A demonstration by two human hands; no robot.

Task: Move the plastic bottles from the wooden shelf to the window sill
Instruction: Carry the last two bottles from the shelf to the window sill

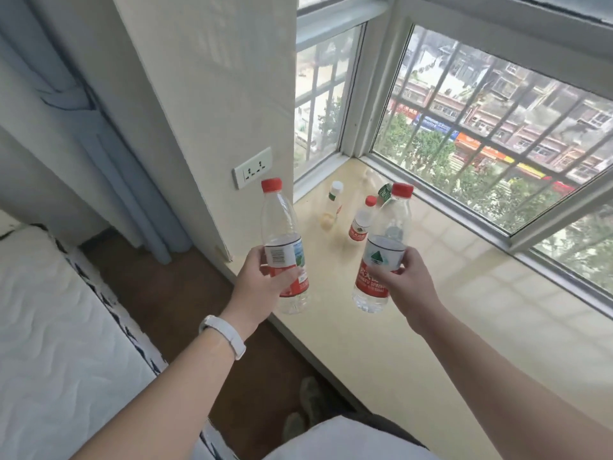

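My left hand [262, 283] grips a clear plastic bottle [282, 234] with a red cap and red label, held upright above the near left edge of the beige window sill [447, 293]. My right hand [403, 280] grips a second clear red-capped bottle [386, 234], upright over the sill. Farther back on the sill stand a small red-capped bottle [361, 224], a white-capped bottle [332, 207] with a little yellowish liquid, and a green-capped bottle [384, 192] mostly hidden behind the right-hand bottle. The wooden shelf is out of view.
A wall with a power socket [252, 167] borders the sill on the left. Window glass [497, 134] with bars lines the far and right sides. A white mattress [49, 327] lies at lower left, with brown floor [185, 293] between it and the sill.
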